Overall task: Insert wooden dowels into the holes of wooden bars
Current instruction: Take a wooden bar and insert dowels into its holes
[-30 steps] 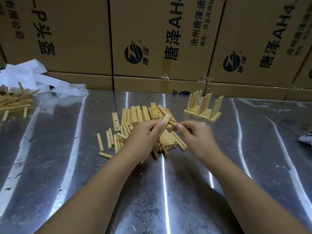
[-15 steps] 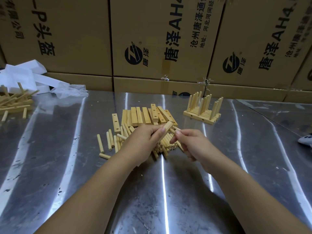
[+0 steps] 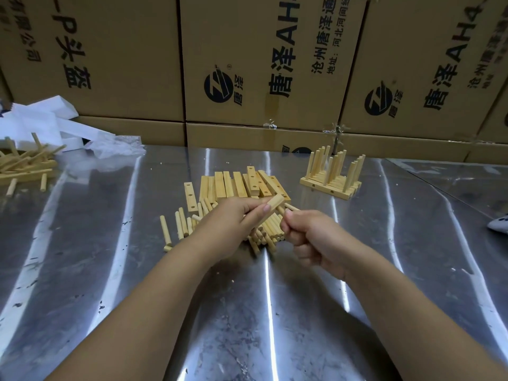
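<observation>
My left hand (image 3: 228, 229) grips a short wooden bar (image 3: 273, 206), its far end tilted up and to the right. Just right of it, my right hand (image 3: 310, 240) pinches a wooden dowel (image 3: 291, 207) whose tip pokes out beside the bar's end. Below and behind both hands lies a heap of loose dowels (image 3: 268, 233), with more (image 3: 166, 233) scattered to the left. A row of drilled bars (image 3: 239, 184) lies flat behind the heap. Whether the dowel's tip is inside a hole is hidden.
A stack of bars with upright dowels (image 3: 332, 174) stands at the back right on the shiny metal table (image 3: 82, 257). More dowelled pieces (image 3: 24, 166) and white paper (image 3: 41, 119) lie at the far left. Cardboard boxes (image 3: 261, 64) wall the back edge.
Both hands have dropped slightly and come nearer to me. My right hand has curled tighter round the dowel and brought it against the bar's end.
</observation>
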